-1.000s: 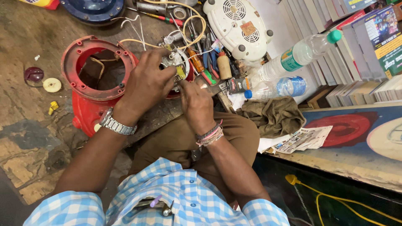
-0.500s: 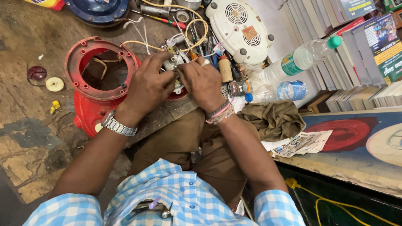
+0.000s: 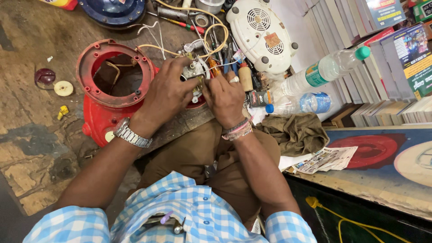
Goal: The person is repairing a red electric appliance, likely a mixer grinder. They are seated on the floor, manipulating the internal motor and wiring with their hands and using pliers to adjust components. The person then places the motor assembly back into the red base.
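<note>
Left hand (image 3: pixel 168 92): grip clenched around a small metal electrical part (image 3: pixel 192 72), held just above the red motor housing (image 3: pixel 101 105).
Right hand (image 3: pixel 225 96): fingertips pinched on the same part from the other side; a ring shows on one finger.
Part's place: between both hands, yellow and white wires (image 3: pixel 211 33) looping off it.
Nearby: white fan-vented appliance (image 3: pixel 263 33), two plastic bottles (image 3: pixel 315 74), olive cloth (image 3: pixel 297 132), stacked books (image 3: pixel 387 58).
Floor (image 3: pixel 27 135): worn, stained.

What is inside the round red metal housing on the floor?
Inside the round red metal housing a dark hollow shows, with a tan wire looping in it. Its right rim is hidden by the left hand.
</note>
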Demonstrator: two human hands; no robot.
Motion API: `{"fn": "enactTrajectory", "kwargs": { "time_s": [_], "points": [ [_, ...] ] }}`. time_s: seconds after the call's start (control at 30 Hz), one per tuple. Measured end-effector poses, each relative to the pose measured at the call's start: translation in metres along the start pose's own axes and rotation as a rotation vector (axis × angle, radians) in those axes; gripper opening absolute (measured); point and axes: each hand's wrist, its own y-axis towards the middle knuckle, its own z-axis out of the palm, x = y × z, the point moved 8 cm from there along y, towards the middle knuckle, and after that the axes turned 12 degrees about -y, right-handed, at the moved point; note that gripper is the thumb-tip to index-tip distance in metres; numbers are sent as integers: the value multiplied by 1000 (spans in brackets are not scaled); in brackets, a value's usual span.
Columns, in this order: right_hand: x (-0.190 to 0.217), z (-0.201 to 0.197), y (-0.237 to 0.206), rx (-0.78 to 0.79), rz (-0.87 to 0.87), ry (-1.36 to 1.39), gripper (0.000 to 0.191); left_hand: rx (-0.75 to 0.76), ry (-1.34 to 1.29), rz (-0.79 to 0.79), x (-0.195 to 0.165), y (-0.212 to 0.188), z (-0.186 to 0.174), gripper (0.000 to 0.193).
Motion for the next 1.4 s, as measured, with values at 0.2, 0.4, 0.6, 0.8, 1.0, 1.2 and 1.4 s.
{"fn": "enactTrajectory", "kwargs": {
  "time_s": [0.2, 0.4, 0.6, 0.8, 1.0, 1.2, 1.4],
  "points": [
    [-11, -4, -16, 62, 197, 130, 12, 14, 27, -5, -1, 4, 1, 22],
    [-19, 5, -25, 120, 306, 219, 13, -5, 21, -3, -2, 2, -2, 24],
    [-20, 11, -27, 147, 276, 188, 15, -20, 43, 4, -6, 4, 1, 25],
    [-17, 10, -28, 187, 196, 213, 20, -5, 28, 9, -6, 3, 0, 25],
    [-22, 6, -26, 225, 222, 286, 16, 25, 6, 7, -7, 5, -1, 20],
    [-24, 1, -25, 253, 254, 380, 10, 84, 65, 13, -11, 8, 3, 26],
    [-17, -2, -22, 249, 218, 395, 9, 141, 79, 16, -13, 8, 3, 28]
  ]
}}
